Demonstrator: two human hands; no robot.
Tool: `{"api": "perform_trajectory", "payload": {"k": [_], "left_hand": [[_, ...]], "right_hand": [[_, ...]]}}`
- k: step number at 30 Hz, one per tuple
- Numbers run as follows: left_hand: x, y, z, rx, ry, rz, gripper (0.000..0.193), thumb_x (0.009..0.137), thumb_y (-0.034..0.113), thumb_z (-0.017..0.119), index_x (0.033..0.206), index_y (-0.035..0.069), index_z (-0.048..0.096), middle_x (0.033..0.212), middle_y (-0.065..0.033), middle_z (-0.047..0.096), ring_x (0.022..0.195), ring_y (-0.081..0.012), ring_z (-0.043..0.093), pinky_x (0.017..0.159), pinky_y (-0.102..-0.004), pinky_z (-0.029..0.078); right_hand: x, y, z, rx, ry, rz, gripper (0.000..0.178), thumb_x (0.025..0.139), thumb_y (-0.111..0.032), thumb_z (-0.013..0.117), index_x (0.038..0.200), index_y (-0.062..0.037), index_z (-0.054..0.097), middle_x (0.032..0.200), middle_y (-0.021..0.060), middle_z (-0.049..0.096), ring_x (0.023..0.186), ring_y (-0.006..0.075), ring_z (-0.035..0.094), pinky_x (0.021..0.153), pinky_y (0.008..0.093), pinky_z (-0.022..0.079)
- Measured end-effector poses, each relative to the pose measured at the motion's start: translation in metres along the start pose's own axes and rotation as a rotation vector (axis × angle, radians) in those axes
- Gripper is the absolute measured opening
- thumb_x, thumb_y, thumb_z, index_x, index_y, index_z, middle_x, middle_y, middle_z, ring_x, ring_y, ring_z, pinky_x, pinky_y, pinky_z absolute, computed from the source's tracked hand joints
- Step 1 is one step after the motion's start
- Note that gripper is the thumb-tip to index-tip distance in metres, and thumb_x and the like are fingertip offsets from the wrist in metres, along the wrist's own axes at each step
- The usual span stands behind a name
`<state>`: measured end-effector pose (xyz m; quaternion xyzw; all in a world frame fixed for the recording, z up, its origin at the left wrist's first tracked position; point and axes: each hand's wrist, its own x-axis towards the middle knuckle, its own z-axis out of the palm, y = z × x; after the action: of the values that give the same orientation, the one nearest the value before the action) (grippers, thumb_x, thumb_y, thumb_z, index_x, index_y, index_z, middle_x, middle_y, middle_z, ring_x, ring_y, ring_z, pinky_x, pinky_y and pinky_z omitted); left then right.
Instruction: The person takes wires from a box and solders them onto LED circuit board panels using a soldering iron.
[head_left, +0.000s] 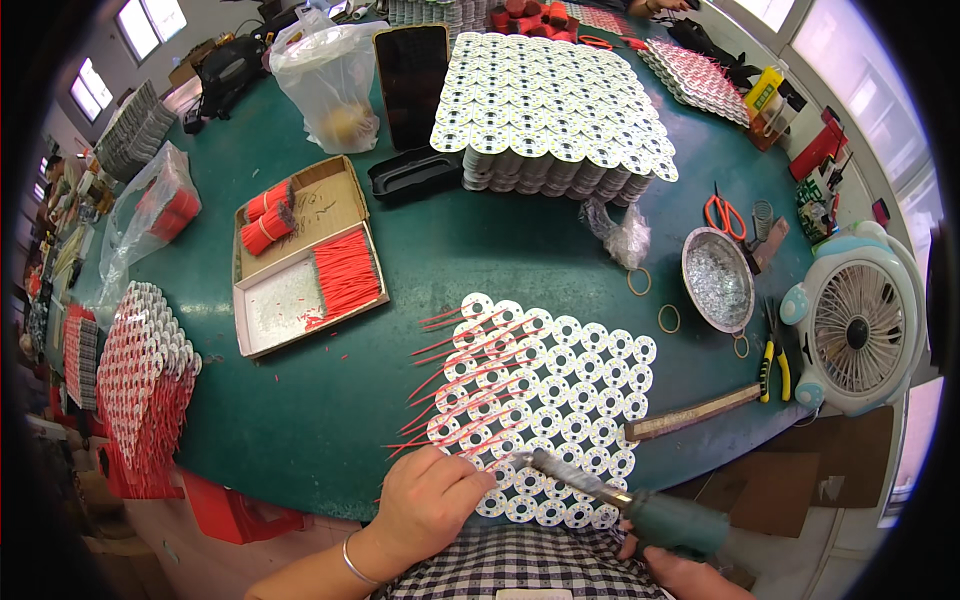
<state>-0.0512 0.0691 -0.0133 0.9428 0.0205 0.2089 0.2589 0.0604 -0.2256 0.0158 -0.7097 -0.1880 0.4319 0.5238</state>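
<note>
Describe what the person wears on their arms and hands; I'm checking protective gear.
Both hands are bare, no gloves. The left hand has a thin silver bangle at the wrist and no sleeve showing. Little of the right hand shows, with no sleeve visible.

On the table (330,420), the panel of round circuit boards (560,390) lies near the person, with wires (450,370) on its left part. The left hand (425,500) rests at its near left edge and the soldering iron (600,495) comes from the near right. Left of the panel is a cardboard box (305,255). Far behind it is a stack of board panels (555,110). To the right lie a metal bowl (717,280) and a fan (860,325).
</note>
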Motion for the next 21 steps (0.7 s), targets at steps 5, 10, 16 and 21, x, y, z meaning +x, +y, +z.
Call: {"api": "perform_trajectory", "payload": {"k": [5, 10, 16, 21], "left_hand": [[0.009, 0.015, -0.01, 0.067, -0.057, -0.058, 0.018, 0.064, 0.011, 0.063, 0.082, 0.01, 0.062, 0.073, -0.0001, 0.054, 0.067, -0.0173, 0.05, 0.059, -0.03, 0.041], [0.02, 0.036, -0.04, 0.059, -0.097, -0.221, 0.031, 0.065, 0.008, 0.064, 0.093, 0.006, 0.054, 0.083, -0.0064, 0.053, 0.074, -0.0218, 0.049, 0.067, -0.0321, 0.039], [0.004, 0.021, -0.011, -0.069, -0.094, -0.063, 0.026, 0.067, 0.0, 0.058, 0.093, 0.003, 0.053, 0.086, -0.009, 0.052, 0.075, -0.0241, 0.049, 0.064, -0.0335, 0.041], [-0.001, 0.02, -0.004, -0.028, -0.071, -0.065, 0.015, 0.066, 0.002, 0.059, 0.081, 0.007, 0.061, 0.075, -0.0049, 0.052, 0.069, -0.0204, 0.051, 0.058, -0.0319, 0.041]], "right_hand": [[0.0, 0.0, 0.008, 0.294, 0.213, -0.132, 0.053, 0.081, -0.03, 0.06, 0.119, 0.0022, 0.042, 0.095, 0.0151, 0.058, 0.065, 0.0222, 0.06, 0.058, 0.0344, 0.051], [-0.008, -0.02, 0.007, 0.269, 0.171, -0.005, 0.037, 0.082, -0.021, 0.062, 0.11, 0.002, 0.053, 0.089, 0.0077, 0.06, 0.065, 0.0139, 0.055, 0.062, 0.0283, 0.047], [-0.02, -0.032, 0.009, -0.031, 0.203, -0.002, 0.029, 0.079, -0.016, 0.064, 0.101, 0.0009, 0.058, 0.09, 0.0095, 0.061, 0.069, 0.0164, 0.057, 0.064, 0.0308, 0.047], [-0.014, -0.036, 0.011, -0.083, 0.199, 0.06, 0.027, 0.077, -0.012, 0.065, 0.1, 0.001, 0.058, 0.091, 0.0099, 0.061, 0.073, 0.0178, 0.058, 0.066, 0.0308, 0.046]]}}
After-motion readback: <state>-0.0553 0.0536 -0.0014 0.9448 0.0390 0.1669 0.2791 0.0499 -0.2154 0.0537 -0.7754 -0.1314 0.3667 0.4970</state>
